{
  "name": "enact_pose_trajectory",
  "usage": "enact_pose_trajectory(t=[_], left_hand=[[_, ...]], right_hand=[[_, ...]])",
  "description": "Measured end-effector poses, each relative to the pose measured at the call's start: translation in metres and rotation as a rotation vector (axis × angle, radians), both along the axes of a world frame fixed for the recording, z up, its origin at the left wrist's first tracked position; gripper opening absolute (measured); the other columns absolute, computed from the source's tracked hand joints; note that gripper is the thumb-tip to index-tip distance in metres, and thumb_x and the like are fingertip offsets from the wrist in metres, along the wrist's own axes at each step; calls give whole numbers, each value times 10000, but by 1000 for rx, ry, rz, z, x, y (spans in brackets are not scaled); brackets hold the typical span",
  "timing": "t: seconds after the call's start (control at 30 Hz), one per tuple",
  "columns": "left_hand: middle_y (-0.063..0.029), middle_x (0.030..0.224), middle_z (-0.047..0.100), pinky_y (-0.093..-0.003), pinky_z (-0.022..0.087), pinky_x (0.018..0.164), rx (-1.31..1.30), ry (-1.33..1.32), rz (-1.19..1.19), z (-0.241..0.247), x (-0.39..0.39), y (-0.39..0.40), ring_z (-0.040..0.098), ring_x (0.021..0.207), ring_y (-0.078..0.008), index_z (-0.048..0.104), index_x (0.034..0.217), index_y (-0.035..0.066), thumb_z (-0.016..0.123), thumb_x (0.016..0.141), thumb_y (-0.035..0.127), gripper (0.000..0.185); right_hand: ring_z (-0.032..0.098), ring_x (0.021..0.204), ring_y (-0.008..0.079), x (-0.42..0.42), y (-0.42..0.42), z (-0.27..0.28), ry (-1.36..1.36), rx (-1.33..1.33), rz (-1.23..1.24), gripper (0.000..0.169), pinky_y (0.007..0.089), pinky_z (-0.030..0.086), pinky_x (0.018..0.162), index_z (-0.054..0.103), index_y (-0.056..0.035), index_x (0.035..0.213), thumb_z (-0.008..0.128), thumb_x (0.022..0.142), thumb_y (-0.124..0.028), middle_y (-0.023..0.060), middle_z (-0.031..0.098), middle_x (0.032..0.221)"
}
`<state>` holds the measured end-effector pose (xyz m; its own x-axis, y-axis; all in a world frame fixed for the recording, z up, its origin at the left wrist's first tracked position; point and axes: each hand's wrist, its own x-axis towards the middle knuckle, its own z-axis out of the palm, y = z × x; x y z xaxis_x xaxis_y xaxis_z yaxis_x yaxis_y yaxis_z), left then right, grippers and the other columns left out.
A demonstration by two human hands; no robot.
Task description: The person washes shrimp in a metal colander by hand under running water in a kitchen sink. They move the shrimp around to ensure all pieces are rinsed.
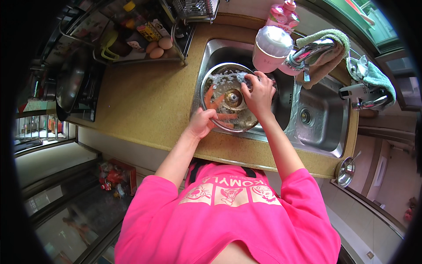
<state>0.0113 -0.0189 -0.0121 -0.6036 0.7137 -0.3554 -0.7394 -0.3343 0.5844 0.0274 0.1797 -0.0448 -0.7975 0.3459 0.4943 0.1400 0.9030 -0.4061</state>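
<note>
A round pan lid of glass (244,120) with a metal rim and a central knob lies over the left basin of the steel sink (206,66). Orange patterns and soap suds show on it or through it; which, I cannot tell. My left hand (201,123) grips the near left rim, thumb on top. On the far right part, my right hand (258,92) presses a bluish-grey scrubber (242,77), its fingers curled around it and partly hiding it. Beyond my right hand stands a pinkish container with a white lid (274,43).
A chrome faucet (298,57) with a draped towel (329,34) rises behind the basins. Behind them is a pink pump bottle (284,16). A rack with eggs (156,52) stands at the back left, a wok (71,82) farther left. A metal bowl (345,173) sits beyond the counter's right end.
</note>
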Motion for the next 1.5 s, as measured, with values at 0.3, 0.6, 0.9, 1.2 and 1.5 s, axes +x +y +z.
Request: enact_pose_trajectory(t=[0.3,0.6,0.9,1.2,1.5], left_hand=[[-64,961,583,-287,507,573,-276,94,41,-39,-5,-14,597,704,-157,497,1141,83,452,705,-59,461],[-198,1241,481,-586,569,708,-107,33,-79,12,6,1,579,1022,-467,301,1334,-19,390,700,-107,647],[3,754,521,-211,376,498,-335,174,56,-18,-4,-12,474,607,-74,535,923,69,475,710,-41,247],[-76,990,562,-288,511,740,-185,74,56,-16,1,-7,578,874,-180,500,1108,29,434,664,-97,466],[-211,1159,525,-555,564,755,-112,65,38,12,10,-3,580,1031,-423,408,1227,-39,375,695,-98,536]], right_hand=[[532,884,329,-3,-49,28,-35,-404,597,181,404,429,768,584,-71,954,635,799,-149,117,575,951],[550,779,315,-27,-31,4,83,-276,294,135,413,446,650,522,-62,807,623,798,-151,110,536,838],[508,1021,270,13,-69,33,-3,-218,497,285,440,346,870,575,-142,1070,629,793,-183,55,558,1104],[596,621,277,-3,-51,34,71,-133,520,177,388,469,478,575,-100,771,680,762,-243,70,564,714],[597,744,280,-29,-14,15,-91,78,222,254,415,494,610,562,-77,812,563,860,-327,103,583,828]])
